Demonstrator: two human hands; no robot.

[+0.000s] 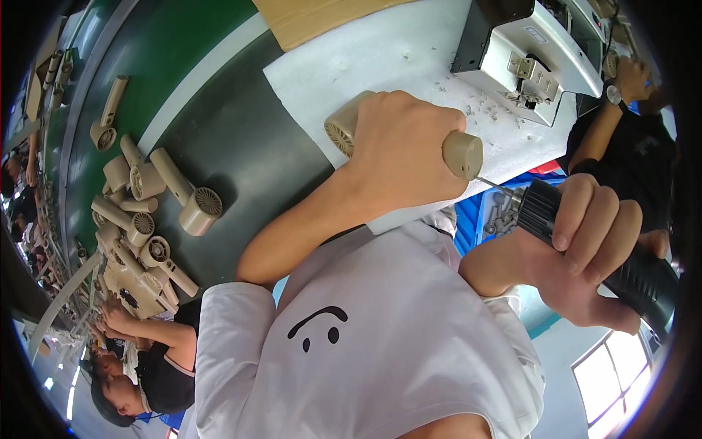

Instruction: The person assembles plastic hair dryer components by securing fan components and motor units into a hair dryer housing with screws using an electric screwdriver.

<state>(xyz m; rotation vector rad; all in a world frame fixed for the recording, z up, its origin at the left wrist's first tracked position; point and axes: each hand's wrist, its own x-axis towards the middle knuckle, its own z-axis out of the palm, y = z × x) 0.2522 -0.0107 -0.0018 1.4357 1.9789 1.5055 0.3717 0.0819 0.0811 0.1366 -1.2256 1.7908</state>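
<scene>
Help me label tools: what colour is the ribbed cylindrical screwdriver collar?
The ribbed cylindrical collar is black, shown in the head view.

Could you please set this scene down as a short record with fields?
Left hand: closed around a beige fan
Right hand: gripping a black screwdriver
Bit: pointed at the fan's handle end
Left side: more fans lying on the table
Far right: silver-and-black machine on a white sheet
Behind the bit: blue bin with small parts
</scene>
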